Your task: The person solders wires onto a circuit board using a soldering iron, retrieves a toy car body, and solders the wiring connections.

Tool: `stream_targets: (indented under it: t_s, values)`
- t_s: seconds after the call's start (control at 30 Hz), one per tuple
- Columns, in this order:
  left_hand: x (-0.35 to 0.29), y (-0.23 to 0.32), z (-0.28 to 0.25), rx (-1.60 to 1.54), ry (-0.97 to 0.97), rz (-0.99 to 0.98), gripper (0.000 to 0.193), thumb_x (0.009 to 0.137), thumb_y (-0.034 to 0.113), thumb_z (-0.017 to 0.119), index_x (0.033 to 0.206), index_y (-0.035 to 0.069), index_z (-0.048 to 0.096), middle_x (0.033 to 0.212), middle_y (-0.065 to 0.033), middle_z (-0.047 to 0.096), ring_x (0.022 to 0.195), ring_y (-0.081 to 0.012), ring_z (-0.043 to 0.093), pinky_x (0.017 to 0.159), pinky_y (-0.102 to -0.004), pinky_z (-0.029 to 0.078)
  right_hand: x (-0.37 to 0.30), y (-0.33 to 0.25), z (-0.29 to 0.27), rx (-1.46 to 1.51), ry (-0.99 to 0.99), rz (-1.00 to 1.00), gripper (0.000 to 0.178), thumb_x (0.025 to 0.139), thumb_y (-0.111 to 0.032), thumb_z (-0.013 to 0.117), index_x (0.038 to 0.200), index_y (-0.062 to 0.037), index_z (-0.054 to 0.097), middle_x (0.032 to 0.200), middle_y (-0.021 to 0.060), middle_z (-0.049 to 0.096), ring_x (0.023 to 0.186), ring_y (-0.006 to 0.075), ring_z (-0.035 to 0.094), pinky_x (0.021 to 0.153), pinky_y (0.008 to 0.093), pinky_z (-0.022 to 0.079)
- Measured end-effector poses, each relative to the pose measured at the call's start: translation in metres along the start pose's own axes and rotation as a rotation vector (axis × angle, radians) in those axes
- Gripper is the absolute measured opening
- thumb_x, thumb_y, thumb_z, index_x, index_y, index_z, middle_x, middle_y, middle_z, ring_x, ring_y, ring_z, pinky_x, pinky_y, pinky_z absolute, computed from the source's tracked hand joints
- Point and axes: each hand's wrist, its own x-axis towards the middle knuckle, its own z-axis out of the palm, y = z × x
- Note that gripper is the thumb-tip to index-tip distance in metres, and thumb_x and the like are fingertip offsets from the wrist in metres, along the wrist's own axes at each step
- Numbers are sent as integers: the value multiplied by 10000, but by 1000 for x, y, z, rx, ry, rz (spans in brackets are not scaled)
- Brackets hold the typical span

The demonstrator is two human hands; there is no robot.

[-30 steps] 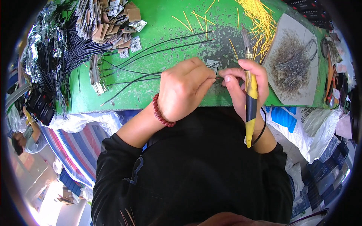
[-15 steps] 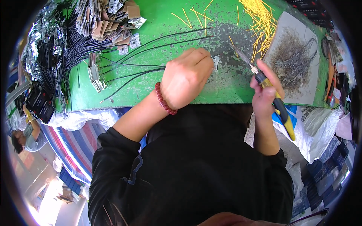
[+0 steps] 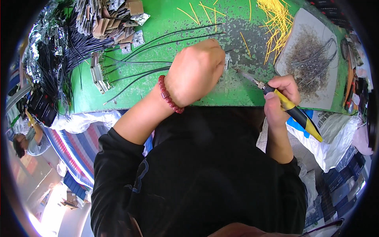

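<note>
Soldering iron (image 3: 292,108) in our right hand (image 3: 277,112) has swung from nearly upright a second ago to a slant, and that hand has drawn apart from our left hand (image 3: 197,71). The tip now points at the small board (image 3: 227,62) on the green counter (image 3: 134,100), just beside it, which we judge puts the board within easy reach. Our right hand is closed round the handle; our left is bunched at the board's left edge, and we cannot tell whether its hidden fingers pinch anything. Black wires (image 3: 138,62) run toward it from a stack of metal strips (image 3: 99,75). Of containers, we see a white plastic bag (image 3: 337,138), contents unclear; a pale slab (image 3: 306,19) carries loose dark wires (image 3: 316,67) and brown crumbs.
</note>
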Motion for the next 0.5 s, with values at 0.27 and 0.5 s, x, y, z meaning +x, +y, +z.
stream_targets:
  t_s: [0.27,0.5]
  values:
    - [8,0,-3,45,-99,-2,46,718,-26,621,708,-19,577,739,-137,575,683,-338,588,611,-383,481,-3,6,2,-131,4,-30,185,807,-85,684,929,-3,572,770,13,569,643,44,474,574,203,374]
    - [9,0,-3,38,-101,-21,43,706,-25,615,698,-19,573,733,-139,576,684,-345,586,609,-392,481,-2,6,3,-193,-12,-73,193,799,-108,699,913,1,588,766,27,582,635,55,487,574,207,386]
